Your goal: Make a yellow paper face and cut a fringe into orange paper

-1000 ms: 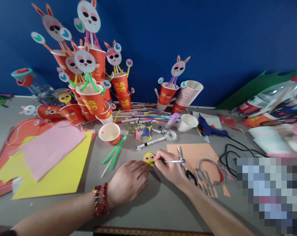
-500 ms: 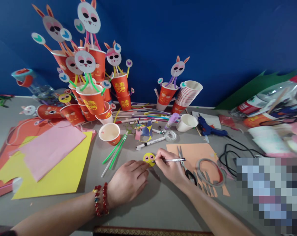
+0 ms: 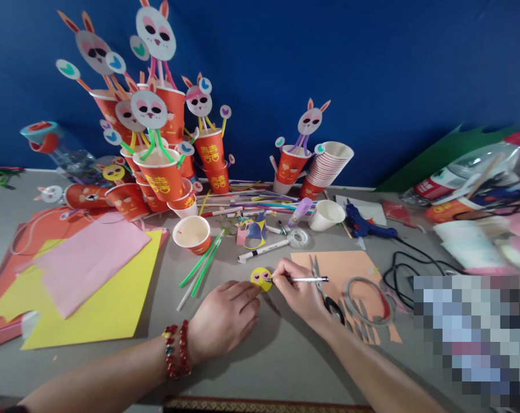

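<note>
A small yellow paper disc point(image 3: 260, 279) with two pink heart-shaped eyes lies flat on the grey table. My left hand point(image 3: 225, 315), palm down, presses the disc's lower edge with its fingertips; the fingers lie flat and close together. A marker pen point(image 3: 307, 280) is pinched in my right hand point(image 3: 297, 289), its tip touching the disc's right side. Scissors point(image 3: 324, 292) lie just right of my right hand, partly on an orange paper sheet point(image 3: 350, 264).
Cups with rabbit faces point(image 3: 159, 172) crowd the back left. Yellow paper point(image 3: 113, 310) lies left, with a white cup point(image 3: 192, 234) and green straws point(image 3: 206, 267) nearer the middle. A glue gun point(image 3: 367, 223), its cable and a tape ring point(image 3: 369, 301) are right.
The pen and my right fingertips have shifted slightly to the right. My left hand stays in place on the disc.
</note>
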`<move>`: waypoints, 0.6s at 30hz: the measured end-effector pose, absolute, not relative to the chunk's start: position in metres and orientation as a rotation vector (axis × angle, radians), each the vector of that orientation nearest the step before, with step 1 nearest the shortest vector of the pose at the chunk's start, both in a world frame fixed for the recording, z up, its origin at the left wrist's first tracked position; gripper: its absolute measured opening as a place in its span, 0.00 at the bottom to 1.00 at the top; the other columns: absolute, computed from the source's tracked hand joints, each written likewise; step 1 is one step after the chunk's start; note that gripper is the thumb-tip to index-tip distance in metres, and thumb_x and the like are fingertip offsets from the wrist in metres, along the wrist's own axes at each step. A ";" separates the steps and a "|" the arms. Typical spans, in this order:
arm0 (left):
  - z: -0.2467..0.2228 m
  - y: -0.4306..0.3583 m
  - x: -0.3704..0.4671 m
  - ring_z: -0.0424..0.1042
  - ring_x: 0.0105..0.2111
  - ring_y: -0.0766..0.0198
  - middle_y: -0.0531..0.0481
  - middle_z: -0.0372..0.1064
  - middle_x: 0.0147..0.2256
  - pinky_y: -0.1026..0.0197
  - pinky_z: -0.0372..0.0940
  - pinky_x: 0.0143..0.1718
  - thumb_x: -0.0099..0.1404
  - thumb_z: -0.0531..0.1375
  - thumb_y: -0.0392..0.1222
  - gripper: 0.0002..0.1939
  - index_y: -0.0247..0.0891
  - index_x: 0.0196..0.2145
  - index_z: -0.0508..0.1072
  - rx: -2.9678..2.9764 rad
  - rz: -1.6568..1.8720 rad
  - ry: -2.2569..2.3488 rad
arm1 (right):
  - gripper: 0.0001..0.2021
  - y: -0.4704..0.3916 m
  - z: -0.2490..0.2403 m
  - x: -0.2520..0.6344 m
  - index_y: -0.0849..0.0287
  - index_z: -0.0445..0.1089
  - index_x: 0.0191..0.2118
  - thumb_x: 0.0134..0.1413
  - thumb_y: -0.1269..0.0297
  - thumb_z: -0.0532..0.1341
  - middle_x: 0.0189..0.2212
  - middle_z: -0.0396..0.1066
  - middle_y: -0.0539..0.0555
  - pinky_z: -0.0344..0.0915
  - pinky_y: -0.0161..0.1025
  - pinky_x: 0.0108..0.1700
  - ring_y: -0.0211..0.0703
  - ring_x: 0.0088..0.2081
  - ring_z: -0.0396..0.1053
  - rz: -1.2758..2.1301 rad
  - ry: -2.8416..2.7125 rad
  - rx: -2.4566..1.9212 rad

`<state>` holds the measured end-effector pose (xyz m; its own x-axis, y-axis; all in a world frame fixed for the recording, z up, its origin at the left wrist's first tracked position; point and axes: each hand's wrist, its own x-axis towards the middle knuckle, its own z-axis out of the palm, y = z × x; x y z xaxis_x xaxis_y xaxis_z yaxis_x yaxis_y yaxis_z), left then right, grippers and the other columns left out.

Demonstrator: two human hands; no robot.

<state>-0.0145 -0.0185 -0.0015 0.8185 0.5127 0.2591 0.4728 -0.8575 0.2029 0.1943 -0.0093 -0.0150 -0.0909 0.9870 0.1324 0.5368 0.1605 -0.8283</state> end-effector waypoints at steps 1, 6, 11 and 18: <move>-0.002 -0.018 -0.015 0.70 0.51 0.54 0.44 0.73 0.51 0.52 0.66 0.50 0.70 0.53 0.40 0.11 0.34 0.45 0.71 2.872 0.465 0.778 | 0.10 -0.009 -0.015 0.194 0.57 0.59 0.23 0.55 0.70 0.54 0.17 0.55 0.44 0.48 0.32 0.24 0.34 0.20 0.53 0.793 -1.724 -1.464; -0.002 -0.018 -0.015 0.70 0.52 0.54 0.43 0.73 0.51 0.52 0.66 0.51 0.70 0.53 0.40 0.11 0.35 0.45 0.71 2.867 0.469 0.773 | 0.10 -0.009 -0.014 0.194 0.57 0.61 0.23 0.54 0.70 0.54 0.17 0.57 0.44 0.49 0.32 0.24 0.34 0.21 0.55 0.774 -1.760 -1.474; -0.002 -0.018 -0.015 0.70 0.51 0.54 0.43 0.73 0.51 0.51 0.67 0.50 0.70 0.53 0.40 0.12 0.34 0.45 0.71 2.866 0.449 0.784 | 0.09 -0.009 -0.012 0.194 0.57 0.61 0.23 0.54 0.71 0.54 0.17 0.58 0.44 0.50 0.32 0.25 0.35 0.21 0.56 0.770 -1.771 -1.482; -0.001 -0.020 -0.015 0.70 0.52 0.53 0.43 0.72 0.51 0.51 0.66 0.51 0.70 0.53 0.40 0.11 0.35 0.45 0.71 2.859 0.420 0.791 | 0.10 -0.009 -0.011 0.194 0.57 0.60 0.23 0.55 0.71 0.54 0.18 0.59 0.44 0.51 0.32 0.26 0.35 0.22 0.58 0.774 -1.781 -1.467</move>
<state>-0.0149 -0.0198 -0.0013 0.8223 0.5215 0.2277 0.4808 -0.8508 0.2122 0.1943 -0.0094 -0.0112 -0.1204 0.9831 0.1380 0.5696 0.1823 -0.8014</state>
